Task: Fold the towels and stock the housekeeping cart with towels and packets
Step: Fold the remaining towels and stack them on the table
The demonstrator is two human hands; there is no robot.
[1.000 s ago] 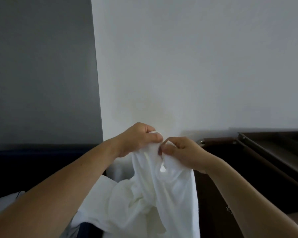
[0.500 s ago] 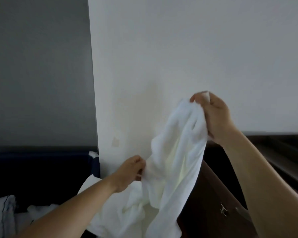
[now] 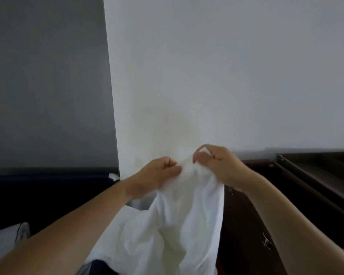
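Before a white wall (image 3: 226, 76), a person's left hand (image 3: 159, 171) and right hand (image 3: 216, 161) were raised close together, each with fingers curled and pinching the top edge of a white towel (image 3: 187, 215). It hung crumpled between the forearms, beside a dark wooden cabinet (image 3: 286, 205) at right.

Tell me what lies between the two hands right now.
Only a short bunched stretch of the white towel, seen in the head view. The left hand and right hand each pinch its top edge, close together; the rest hangs below.
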